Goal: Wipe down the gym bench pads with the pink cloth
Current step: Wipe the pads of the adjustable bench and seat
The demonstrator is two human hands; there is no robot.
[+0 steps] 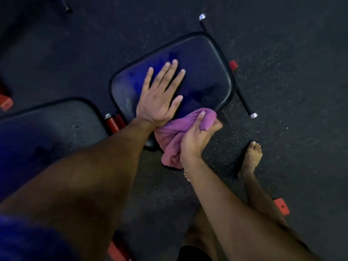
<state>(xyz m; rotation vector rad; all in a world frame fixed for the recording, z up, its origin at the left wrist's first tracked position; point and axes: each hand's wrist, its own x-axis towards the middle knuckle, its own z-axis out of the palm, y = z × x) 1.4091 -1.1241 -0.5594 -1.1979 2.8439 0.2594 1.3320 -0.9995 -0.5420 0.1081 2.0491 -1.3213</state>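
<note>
Bracing the seat pad [203, 68], the left hand [158, 98] lies flat, fingers spread; the right hand [197, 136] grips the cloth [169, 140] at its near edge; best sweep firmly, overlapping strokes.

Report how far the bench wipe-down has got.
Done: cannot tell; no pad looks plainly wiped. In hand: the left hand lies flat on the seat pad, while the right hand grips the cloth bunched at that pad's near edge. Left: the back pad carries droplets near its end, so it likely needs wiping.
</note>
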